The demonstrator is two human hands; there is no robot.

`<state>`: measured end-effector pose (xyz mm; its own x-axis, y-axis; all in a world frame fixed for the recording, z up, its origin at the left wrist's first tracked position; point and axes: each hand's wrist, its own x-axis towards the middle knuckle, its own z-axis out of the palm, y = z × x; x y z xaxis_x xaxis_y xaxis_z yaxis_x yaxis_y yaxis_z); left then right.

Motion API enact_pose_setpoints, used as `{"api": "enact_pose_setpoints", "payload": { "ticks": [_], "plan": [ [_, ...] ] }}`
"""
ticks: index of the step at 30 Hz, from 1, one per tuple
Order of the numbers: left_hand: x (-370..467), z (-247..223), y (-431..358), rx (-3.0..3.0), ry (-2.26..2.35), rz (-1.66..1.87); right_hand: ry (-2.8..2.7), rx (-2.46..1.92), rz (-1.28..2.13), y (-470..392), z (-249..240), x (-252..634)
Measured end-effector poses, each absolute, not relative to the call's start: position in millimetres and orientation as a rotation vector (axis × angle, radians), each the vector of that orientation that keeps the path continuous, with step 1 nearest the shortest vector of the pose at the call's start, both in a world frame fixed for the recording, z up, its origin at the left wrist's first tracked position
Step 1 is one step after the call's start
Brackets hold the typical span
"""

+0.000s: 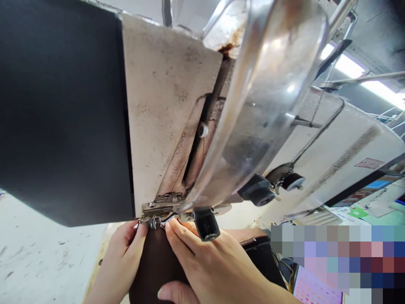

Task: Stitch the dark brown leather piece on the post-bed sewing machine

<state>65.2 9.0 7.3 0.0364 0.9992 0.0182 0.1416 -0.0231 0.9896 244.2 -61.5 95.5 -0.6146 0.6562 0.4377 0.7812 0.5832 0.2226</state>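
Where visible, brown cloth point(152, 266) between hands point(122, 253) point(204, 257)

I am working in what appears to be a sewing workshop. A bulky industrial sewing machine point(158, 97), grimy and marked with a rust-brown stain point(233, 44), is filling the near view. Brown cloth point(152, 266) is lying at its metal foot point(154, 222). At far right, bright strip lights point(349, 66) are glowing overhead, behind thin metal rods point(368, 78).
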Motion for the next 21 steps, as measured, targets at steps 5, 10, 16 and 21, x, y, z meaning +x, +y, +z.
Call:
{"api": "enact_pose_setpoints", "payload": {
  "ticks": [5,10,16,21],
  "plan": [
    [67,15,11,1.370,1.322,1.120,-2.493,-1.227,-0.533,-62,94,243],
    [64,15,11,1.382,1.285,1.119,-2.409,-1.202,-0.610,-63,82,237],
    [58,6,12,1.489,1.344,1.123,-2.304,-1.156,-0.753,-61,74,234],
    [60,8,19,1.512,1.389,1.131,-2.261,-1.208,-0.931,-59,57,229]
  ]
}}
